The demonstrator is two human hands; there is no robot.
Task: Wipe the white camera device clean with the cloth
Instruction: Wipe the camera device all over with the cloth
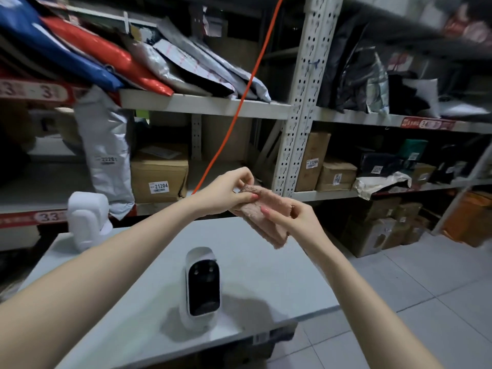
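Both hands raised at centre frame, above the far end of the table [266, 262]. Left hand [223, 193] pinching the upper edge of the pink cloth [266, 217]; right hand [295, 218] pinching its near edge, likely folding it into a pad for wiping. Camera [202, 286] standing upright at lower centre, untouched, lens facing the viewer. Second white device [89, 219] at left, well apart.

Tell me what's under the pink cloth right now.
The cloth is held in the air by the left hand and right hand. Below it lies bare grey table. The camera stands nearer, not under it. Nothing looks hidden.
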